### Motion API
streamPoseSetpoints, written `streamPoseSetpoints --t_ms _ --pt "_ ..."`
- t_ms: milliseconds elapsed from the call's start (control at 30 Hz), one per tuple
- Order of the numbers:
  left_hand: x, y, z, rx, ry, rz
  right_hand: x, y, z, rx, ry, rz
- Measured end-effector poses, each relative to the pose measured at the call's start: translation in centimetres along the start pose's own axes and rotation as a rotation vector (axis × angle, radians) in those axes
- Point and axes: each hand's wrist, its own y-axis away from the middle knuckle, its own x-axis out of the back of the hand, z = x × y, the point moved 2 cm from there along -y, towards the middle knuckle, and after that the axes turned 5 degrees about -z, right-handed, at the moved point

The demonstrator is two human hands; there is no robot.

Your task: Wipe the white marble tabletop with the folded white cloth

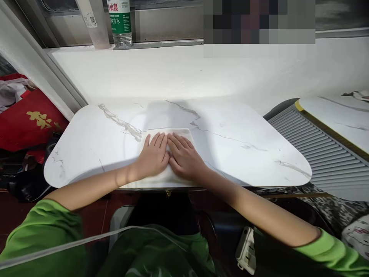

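A white folded cloth (181,132) lies flat on the marble-patterned white table (245,154), close to its front edge. My left hand (154,156) rests palm down on the cloth's left half, fingers stretched forward. On the right half lies my right hand (184,156), also flat with its fingers extended. The two hands nearly meet in the middle, fingertips side by side. Much of the cloth is hidden under the palms. Neither hand is gripping anything.
On the ledge behind stand a green-labelled water bottle (122,27) and a translucent container (95,27). A red bag (34,119) sits left of the table. To the right is a grey ribbed panel (314,150) beside another marbled top (343,115). A power strip (246,250) hangs low.
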Motion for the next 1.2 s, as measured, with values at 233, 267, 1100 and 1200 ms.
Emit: streamPoseSetpoints --t_ms 233,267,1100,1200 --pt "0.0 -7.7 -3.2 0.016 0.055 0.014 -0.8 -6.3 5.5 -0.124 0.016 -0.052" --pt "0.0 -8.8 -3.7 0.027 0.055 0.023 -0.9 -7.3 6.5 -0.112 0.014 -0.045" --pt "0.0 -11.9 -2.0 0.093 0.100 0.035 -1.1 -7.3 10.7 -0.099 0.005 0.010" --pt "-0.2 -9.2 0.8 0.102 0.089 0.021 -0.5 -3.5 9.3 -0.063 -0.008 0.048"
